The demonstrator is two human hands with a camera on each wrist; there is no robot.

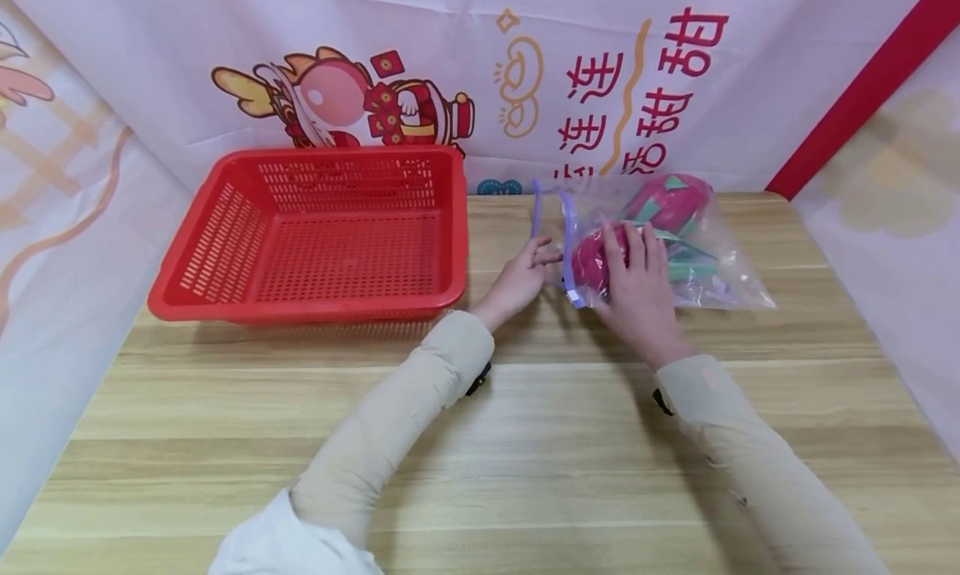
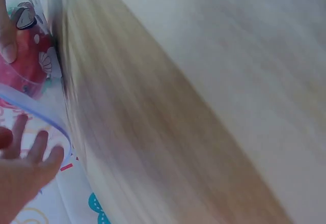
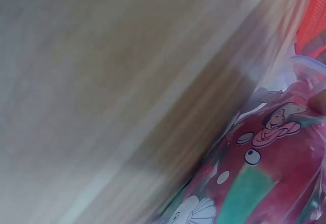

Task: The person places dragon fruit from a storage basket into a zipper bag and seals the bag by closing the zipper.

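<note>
A clear zip bag [image 1: 742,279] with a purple zip edge [image 1: 567,237] lies at the back right of the table, its mouth facing left and gaping. Inside are two dragon fruits, pink with green scales. My right hand [image 1: 639,296] grips the nearer dragon fruit [image 1: 588,262] through the plastic; the other dragon fruit [image 1: 678,202] sits behind it. My left hand [image 1: 521,277] is at the bag's mouth, fingers spread and holding nothing. In the left wrist view those fingers [image 2: 36,147] reach up to the purple edge. Cartoon prints on the bag cover the fruit [image 3: 290,183] in the right wrist view.
A red plastic basket [image 1: 453,225] with slotted walls stands at the back left, nothing in it, close to my left forearm. Behind the wooden table [image 1: 540,442] hangs a printed white cloth [image 1: 510,25], with more cloth at both sides.
</note>
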